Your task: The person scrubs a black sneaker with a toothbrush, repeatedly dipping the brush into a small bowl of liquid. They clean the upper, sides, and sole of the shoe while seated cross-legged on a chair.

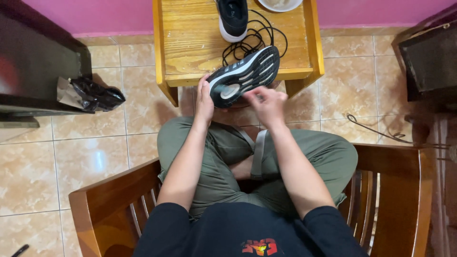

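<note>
Black sneaker (243,76), sole up, gripped at the heel by left hand (205,101) at the table's (190,52) near edge; right hand (268,105) pinching underneath. Lace (252,40) loose; second sneaker (232,18) waiting, far side.

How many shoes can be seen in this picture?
2. One shoe is held sole-up at the near edge of the wooden table, between the left hand and right hand. The other shoe lies on the table's far side, partly cut off.
</note>
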